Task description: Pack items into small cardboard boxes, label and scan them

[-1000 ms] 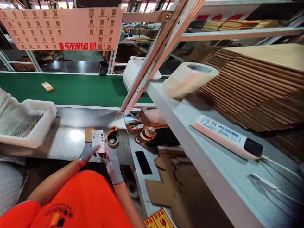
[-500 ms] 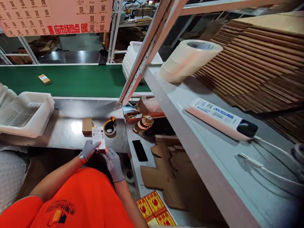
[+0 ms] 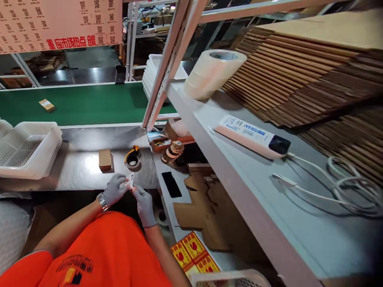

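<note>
A long green conveyor belt [image 3: 89, 104] runs across the far side, carrying one small brown parcel [image 3: 47, 105] at its far left. To the right, a grey metal shelf [image 3: 239, 167] bears a slanted stack of flat brown corrugated cardboard sheets [image 3: 299, 71], a large roll of pale tape [image 3: 213, 72] and a white and peach power strip with a black end [image 3: 253, 136]. Nearer, a shiny steel worktable [image 3: 77, 167] holds a white perforated plastic basket [image 3: 28, 148] at the left, a small brown cardboard box [image 3: 105, 159] in the middle and a black and orange tape dispenser [image 3: 132, 157] just to its right. A black phone [image 3: 171, 184] lies on the lower surface to the right.

At the near edge of the table, both grey-gloved hands meet on a small white printed label [image 3: 128, 182]. The left hand [image 3: 113, 190] pinches its left side and the right hand [image 3: 143, 201] closes on its right end, fingers together on the paper. The label sits tilted between them, just near of the box and apart from it.

It looks very light, thin and floppy, likely to curl or crease, and probably sticky on the back, so holding it by the edges with fingertips seems best.
</note>
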A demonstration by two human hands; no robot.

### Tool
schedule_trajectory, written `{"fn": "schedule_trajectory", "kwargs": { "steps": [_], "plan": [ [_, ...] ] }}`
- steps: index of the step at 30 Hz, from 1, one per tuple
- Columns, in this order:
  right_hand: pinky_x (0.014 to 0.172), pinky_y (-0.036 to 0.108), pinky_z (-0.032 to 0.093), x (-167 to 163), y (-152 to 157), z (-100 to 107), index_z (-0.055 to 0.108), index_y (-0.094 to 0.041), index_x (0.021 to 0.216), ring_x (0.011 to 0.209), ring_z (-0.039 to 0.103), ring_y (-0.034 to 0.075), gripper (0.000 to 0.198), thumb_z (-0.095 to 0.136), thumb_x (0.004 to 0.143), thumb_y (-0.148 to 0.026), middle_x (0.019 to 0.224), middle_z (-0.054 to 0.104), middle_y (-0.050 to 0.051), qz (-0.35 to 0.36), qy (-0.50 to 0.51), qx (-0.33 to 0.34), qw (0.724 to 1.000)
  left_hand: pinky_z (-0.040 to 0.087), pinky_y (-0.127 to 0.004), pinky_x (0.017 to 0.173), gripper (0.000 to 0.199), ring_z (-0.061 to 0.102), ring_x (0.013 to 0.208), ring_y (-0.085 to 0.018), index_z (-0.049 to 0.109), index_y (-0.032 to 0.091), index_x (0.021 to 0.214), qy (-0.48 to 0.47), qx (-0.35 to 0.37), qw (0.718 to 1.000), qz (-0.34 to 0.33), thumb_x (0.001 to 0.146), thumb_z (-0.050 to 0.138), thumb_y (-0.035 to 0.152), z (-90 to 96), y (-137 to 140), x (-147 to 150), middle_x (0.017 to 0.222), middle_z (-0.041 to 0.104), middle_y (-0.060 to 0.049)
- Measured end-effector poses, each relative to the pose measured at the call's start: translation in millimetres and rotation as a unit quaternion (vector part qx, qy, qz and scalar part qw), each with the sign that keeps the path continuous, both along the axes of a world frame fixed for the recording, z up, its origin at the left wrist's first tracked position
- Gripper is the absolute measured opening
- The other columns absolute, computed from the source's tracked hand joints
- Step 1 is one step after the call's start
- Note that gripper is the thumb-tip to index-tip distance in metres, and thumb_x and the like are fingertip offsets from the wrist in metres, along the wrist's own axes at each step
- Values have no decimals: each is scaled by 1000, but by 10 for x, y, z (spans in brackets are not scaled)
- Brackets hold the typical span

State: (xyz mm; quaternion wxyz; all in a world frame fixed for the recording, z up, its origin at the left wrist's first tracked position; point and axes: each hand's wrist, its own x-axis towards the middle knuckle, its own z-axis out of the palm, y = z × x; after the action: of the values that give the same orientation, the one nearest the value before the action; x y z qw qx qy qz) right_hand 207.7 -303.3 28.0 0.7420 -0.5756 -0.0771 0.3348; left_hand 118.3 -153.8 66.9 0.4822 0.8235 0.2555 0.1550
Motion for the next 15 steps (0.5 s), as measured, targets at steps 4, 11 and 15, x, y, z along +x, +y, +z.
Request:
{"fn": "schedule_trajectory", "kwargs": {
  "steps": [4,11,15],
  "plan": [
    [95,38,56,1,-30,71,86,-22,79,92,71,22,33,91,80,-55,88,84,3,-4,-49,-24,998,58,-38,89,24,76,89,-26,86,20,89,34,-24,996,-79,96,68,34,91,-46,40,94,84,-10],
    [79,35,56,41,-489,38,77,-22,69,80,65,20,43,90,79,-61,78,77,3,-33,7,32,999,54,-30,69,38,61,70,-19,63,22,71,57,-200,978,20,85,70,57,206,14,144,69,64,0],
    [83,40,62,117,-1391,31,77,-24,74,86,72,26,42,88,74,-64,77,78,5,-239,30,-40,970,51,-28,66,50,57,72,-18,59,23,74,69,-208,976,4,80,74,70,229,127,100,71,59,2]
  ]
}}
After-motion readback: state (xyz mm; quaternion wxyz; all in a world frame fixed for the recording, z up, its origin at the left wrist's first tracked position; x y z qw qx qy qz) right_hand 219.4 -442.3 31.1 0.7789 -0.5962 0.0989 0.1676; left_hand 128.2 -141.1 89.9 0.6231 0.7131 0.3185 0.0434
